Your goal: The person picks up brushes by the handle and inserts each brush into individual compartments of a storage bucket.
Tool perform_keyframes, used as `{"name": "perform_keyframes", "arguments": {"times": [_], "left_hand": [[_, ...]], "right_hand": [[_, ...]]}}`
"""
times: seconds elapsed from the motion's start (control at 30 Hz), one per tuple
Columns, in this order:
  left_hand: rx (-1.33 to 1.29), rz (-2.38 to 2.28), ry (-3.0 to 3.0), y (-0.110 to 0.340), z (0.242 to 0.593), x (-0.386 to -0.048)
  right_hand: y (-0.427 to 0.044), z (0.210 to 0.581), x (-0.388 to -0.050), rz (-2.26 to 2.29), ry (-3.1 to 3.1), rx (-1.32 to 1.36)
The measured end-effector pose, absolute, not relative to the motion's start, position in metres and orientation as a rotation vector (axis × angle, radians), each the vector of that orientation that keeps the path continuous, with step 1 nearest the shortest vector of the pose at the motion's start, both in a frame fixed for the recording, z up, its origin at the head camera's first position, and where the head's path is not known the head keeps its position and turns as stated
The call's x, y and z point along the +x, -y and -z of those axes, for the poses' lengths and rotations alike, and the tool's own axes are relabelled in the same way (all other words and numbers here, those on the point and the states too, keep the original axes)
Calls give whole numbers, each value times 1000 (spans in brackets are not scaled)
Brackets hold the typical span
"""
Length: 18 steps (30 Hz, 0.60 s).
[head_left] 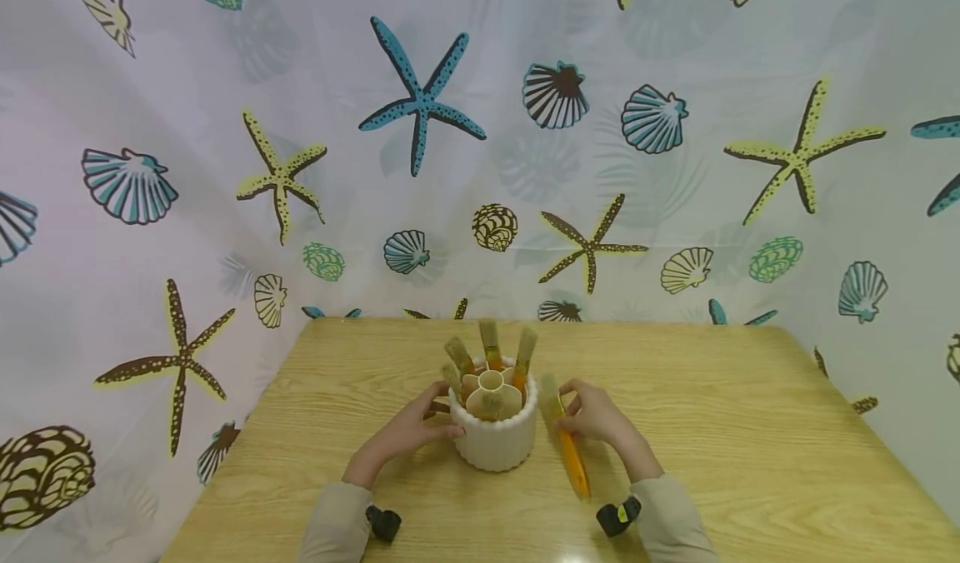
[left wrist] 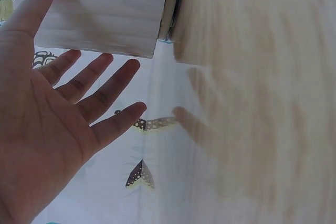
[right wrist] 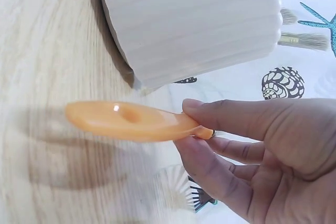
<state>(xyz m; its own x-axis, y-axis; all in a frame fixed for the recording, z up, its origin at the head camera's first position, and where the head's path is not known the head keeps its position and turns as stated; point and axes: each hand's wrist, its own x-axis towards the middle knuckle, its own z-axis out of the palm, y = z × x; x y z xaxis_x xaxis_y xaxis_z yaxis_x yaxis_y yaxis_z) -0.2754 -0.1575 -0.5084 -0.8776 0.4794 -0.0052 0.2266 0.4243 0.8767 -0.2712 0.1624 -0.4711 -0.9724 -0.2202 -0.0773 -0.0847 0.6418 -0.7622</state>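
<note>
A white ribbed round holder with inner compartments stands on the table, with several paintbrushes upright in it, bristles up. My left hand touches the holder's left side, fingers spread and fairly straight; in the left wrist view the open palm faces the holder wall. Just right of the holder, my right hand pinches a paintbrush with an orange handle between thumb and fingers. In the right wrist view its handle points away from the hand, beside the holder.
The wood-grain table reaches back to a white curtain printed with starfish and shells, which also hangs on both sides. A small black device sits at the left wrist and another black device at the right.
</note>
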Motion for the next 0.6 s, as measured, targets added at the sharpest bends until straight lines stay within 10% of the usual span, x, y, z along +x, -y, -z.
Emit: {"name": "perform_keyframes", "arguments": {"times": [0.6], "left_hand": [[641, -1432, -2439, 156, 509, -275]], "right_hand": [[-169, 454, -276, 1456, -2723, -329]]}}
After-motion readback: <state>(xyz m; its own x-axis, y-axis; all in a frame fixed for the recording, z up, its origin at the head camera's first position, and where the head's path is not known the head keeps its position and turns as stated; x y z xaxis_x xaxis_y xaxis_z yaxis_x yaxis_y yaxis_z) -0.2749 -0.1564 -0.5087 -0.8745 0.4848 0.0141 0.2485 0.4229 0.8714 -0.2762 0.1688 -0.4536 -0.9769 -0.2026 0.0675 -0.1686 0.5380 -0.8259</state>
